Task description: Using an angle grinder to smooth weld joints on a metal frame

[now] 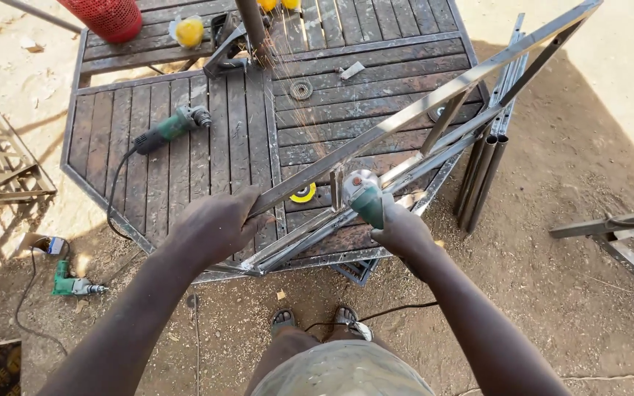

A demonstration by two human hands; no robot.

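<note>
My left hand grips the near end of a long metal frame made of square steel bars, which lies tilted across a slatted metal worktable. My right hand holds a green angle grinder with its disc against the lower bar of the frame. A thin stream of sparks runs away across the table toward the far side.
A second green angle grinder lies on the table's left part, with loose discs nearby. A green drill lies on the sandy ground at left. Steel tubes lean at the table's right edge. Another metal frame lies at right.
</note>
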